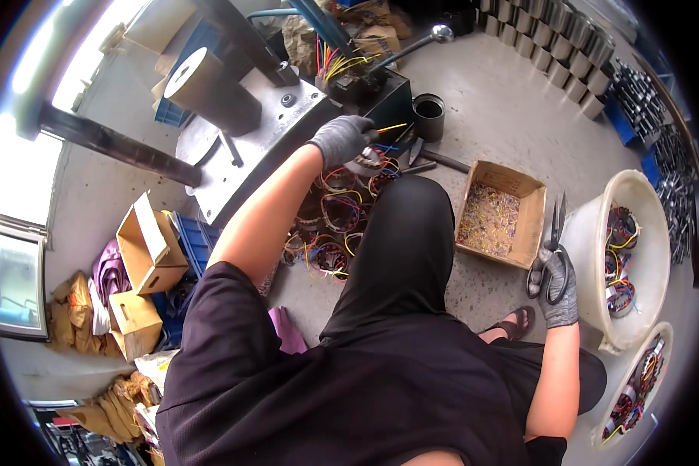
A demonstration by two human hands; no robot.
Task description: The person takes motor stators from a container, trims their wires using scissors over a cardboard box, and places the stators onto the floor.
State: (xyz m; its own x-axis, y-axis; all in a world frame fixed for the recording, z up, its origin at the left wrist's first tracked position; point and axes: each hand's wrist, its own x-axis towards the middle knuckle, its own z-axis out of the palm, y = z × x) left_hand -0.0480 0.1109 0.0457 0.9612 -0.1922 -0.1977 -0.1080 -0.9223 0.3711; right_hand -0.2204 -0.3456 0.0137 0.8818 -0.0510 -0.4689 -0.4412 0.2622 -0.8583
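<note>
My left hand [343, 141], in a grey glove, is closed on a ring-shaped motor stator [366, 163] with coloured wire leads, a yellow one sticking out to the right. The fingers hide part of it. Below it on the floor lie several more wound stators [340, 211] with red, blue, yellow and white leads. Over on the right, my gloved right hand [558, 289] grips the handles of a pair of scissors [558, 225], whose blades point away from me, slightly parted. An open cardboard box [505, 255] of small coloured wire clippings stands just left of the scissors.
White tubs [598, 295] [659, 342] with stators stand at the right. A metal press table [276, 128] carries a tall cylinder [217, 93] at the upper left. A hammer [443, 161] and a dark cup [428, 116] lie ahead. Metal sleeves [547, 46] are stacked far right; cartons [151, 248] sit left.
</note>
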